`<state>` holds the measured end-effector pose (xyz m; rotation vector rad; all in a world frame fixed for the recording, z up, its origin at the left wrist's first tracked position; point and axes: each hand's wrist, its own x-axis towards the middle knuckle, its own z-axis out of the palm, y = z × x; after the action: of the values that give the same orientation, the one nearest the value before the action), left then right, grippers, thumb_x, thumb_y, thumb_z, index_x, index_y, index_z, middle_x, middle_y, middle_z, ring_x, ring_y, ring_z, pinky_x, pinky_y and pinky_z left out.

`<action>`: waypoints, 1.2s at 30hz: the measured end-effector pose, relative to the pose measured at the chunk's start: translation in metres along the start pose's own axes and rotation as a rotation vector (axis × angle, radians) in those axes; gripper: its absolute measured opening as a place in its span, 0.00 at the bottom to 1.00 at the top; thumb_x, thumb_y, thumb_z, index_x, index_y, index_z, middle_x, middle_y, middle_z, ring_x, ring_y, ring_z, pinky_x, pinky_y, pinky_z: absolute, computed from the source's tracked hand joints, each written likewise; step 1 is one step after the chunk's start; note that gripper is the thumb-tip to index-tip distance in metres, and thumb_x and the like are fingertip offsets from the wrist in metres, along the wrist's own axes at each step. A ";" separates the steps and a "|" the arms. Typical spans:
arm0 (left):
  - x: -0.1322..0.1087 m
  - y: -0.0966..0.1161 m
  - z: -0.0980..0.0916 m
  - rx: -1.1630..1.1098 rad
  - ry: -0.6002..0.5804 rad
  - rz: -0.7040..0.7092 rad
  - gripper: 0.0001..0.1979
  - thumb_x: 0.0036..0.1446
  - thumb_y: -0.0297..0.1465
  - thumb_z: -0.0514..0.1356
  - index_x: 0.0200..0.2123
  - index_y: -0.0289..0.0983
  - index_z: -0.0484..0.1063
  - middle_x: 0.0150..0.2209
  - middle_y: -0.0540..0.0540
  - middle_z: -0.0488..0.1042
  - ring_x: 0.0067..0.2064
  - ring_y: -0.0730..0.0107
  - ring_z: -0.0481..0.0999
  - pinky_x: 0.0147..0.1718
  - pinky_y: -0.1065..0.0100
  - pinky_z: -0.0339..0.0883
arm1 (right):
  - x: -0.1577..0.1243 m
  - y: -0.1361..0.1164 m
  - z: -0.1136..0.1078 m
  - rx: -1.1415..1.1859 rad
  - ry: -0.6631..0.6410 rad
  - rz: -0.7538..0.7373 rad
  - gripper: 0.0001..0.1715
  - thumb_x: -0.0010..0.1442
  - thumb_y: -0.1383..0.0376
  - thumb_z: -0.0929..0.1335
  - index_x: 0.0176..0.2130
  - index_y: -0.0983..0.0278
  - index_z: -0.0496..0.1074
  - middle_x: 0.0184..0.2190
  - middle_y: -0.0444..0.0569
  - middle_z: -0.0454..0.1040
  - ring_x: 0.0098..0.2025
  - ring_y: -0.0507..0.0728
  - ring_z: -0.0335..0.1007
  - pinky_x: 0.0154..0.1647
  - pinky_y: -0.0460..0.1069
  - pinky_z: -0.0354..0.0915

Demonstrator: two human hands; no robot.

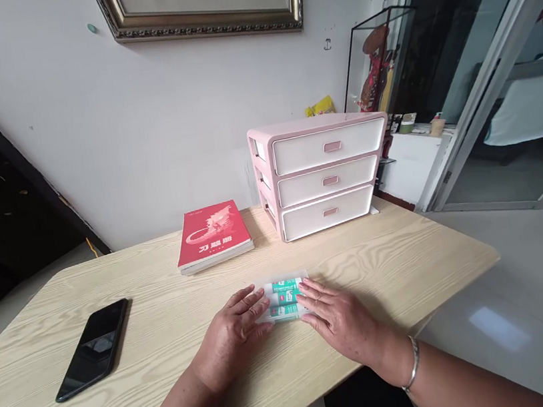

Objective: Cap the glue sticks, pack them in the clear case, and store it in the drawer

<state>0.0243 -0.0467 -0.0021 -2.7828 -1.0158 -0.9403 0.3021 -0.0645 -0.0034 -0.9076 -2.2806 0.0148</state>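
Fingers of the left hand [235, 323] are laid, outstretched, over the left end of one clear pack [286, 275], and those of the right hand [340, 315] over its right end; whether it is clasped or merely touched cannot be told. Well left of this hold, one black phone [94, 346] is laid on the wooden table [156, 314]. Beyond the left hand, one red book [213, 235] is set. Between the hands, three green-and-white tubes [285, 298] are contained side by side in the pack. Beyond the right hand, one pink unit [323, 121] is fitted with three white drawers [300, 189], all closed, their contents hidden. One bracelet [417, 355] is worn behind the right hand.
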 end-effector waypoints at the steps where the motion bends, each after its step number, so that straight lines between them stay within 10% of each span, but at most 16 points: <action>1: 0.002 0.000 -0.001 -0.001 -0.013 -0.009 0.21 0.62 0.33 0.61 0.59 0.44 0.69 0.58 0.42 0.73 0.64 0.54 0.66 0.57 0.50 0.71 | 0.001 -0.001 -0.002 -0.005 -0.008 0.001 0.20 0.68 0.68 0.65 0.59 0.63 0.70 0.59 0.54 0.70 0.65 0.61 0.59 0.65 0.60 0.63; 26: 0.018 0.000 0.017 -0.176 -0.048 -0.292 0.23 0.54 0.29 0.61 0.52 0.41 0.60 0.63 0.35 0.62 0.63 0.52 0.67 0.54 0.55 0.72 | 0.008 -0.003 -0.006 0.137 0.148 0.082 0.15 0.62 0.68 0.67 0.48 0.60 0.77 0.51 0.50 0.77 0.58 0.60 0.69 0.62 0.57 0.63; 36: 0.011 0.000 0.020 -0.182 0.009 -0.353 0.28 0.49 0.34 0.66 0.53 0.42 0.62 0.55 0.39 0.65 0.53 0.53 0.73 0.50 0.55 0.73 | 0.033 0.064 0.005 0.816 0.549 0.805 0.21 0.60 0.53 0.70 0.45 0.65 0.78 0.43 0.55 0.80 0.47 0.62 0.76 0.50 0.52 0.69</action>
<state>0.0420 -0.0361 -0.0126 -2.7878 -1.5284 -1.1318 0.3206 0.0048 -0.0033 -1.1062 -1.1118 0.8611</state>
